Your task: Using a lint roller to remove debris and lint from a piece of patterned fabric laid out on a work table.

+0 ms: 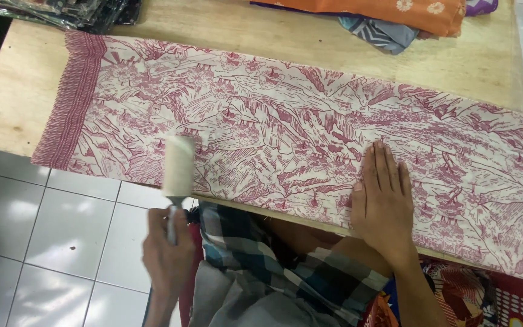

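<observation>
Holding a white lint roller [178,165] by its handle, the left hand [167,254] has its fingers clamped around it. The roller touches the red-patterned cloth [286,127] on the wooden table [13,91]. The right hand [384,203] presses flat on the cloth, fingers together.

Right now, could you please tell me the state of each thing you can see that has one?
Patterned cloth: spread flat along the wooden table.
Lint roller: upright, its roll on the cloth's near edge.
Left hand: gripping the roller's handle.
Right hand: flat on the cloth, fingers together.
Orange fabric: folded, at the far edge.
</observation>
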